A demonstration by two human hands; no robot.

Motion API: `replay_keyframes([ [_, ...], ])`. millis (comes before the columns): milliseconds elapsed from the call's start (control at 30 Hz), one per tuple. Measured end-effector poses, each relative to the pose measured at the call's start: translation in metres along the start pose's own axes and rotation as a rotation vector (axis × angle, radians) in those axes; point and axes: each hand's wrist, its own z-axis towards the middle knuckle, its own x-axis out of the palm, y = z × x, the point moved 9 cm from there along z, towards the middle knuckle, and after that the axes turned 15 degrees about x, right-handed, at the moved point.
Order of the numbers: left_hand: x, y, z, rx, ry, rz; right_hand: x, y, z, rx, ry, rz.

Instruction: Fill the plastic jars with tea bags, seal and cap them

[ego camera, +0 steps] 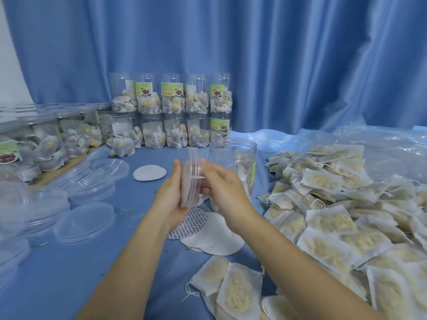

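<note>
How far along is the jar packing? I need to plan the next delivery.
Done: filled jars stand stacked by the curtain. In hand: both hands, left hand and right hand, hold a clear lid in front of an open jar holding tea bags. Left: a big heap of loose tea bags, spare lids and seal discs.

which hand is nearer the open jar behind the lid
Right. The right hand sits just in front of the open jar; the left hand is further left, beyond the lid.
</note>
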Motion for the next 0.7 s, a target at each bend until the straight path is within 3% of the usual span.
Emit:
replay_keyframes([
  [100,-0.012,-0.015,0.006,0.108,-0.104,0.094,0.010,0.006,-0.003,0.053,0.133,0.088],
  [200,-0.014,-0.023,0.008,0.122,-0.146,0.028,0.008,0.019,-0.009,-0.042,0.048,-0.043],
  [367,0.014,-0.050,0.002,0.132,0.027,-0.163,-0.018,0.041,-0.009,-0.049,0.001,0.048],
  [467,0.032,-0.072,-0.004,0.199,0.081,-0.030,-0.033,0.070,-0.019,-0.230,-0.168,-0.365],
  [567,0.049,-0.088,-0.010,0.347,0.055,0.301,-0.024,0.084,-0.032,-0.397,-0.263,-0.941],
  [700,0.072,-0.084,-0.020,0.374,0.081,0.406,-0.041,0.090,-0.034,-0.354,-0.237,-1.036],
])
